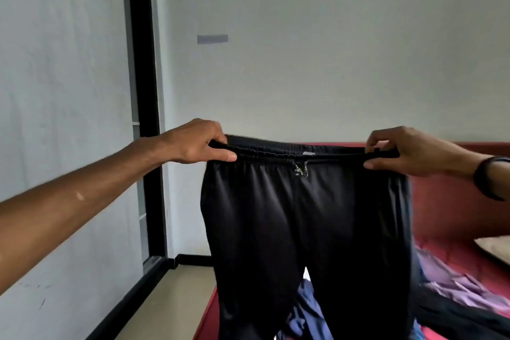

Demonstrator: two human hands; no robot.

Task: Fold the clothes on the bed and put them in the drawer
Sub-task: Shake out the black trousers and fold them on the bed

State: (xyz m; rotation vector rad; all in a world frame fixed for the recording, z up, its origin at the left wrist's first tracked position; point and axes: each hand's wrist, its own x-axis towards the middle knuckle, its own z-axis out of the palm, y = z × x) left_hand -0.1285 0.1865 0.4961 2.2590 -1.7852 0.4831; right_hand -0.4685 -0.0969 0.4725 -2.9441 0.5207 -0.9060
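A pair of black trousers [306, 223] hangs in the air in front of me, its elastic waistband stretched flat between both hands and its legs dropping toward the bed. My left hand [198, 142] pinches the waistband's left end. My right hand [405, 152], with a dark band on the wrist, pinches the right end. Under the trousers lies a bed with a red sheet [452, 201]. On it are a blue garment [306, 312], a purple garment [452, 281] and a dark garment [455, 315]. No drawer is in view.
A white wall with a black-framed doorway [146, 119] stands to the left. A strip of beige floor [168, 301] runs between that wall and the bed. A light pillow [494, 248] lies at the right edge of the bed.
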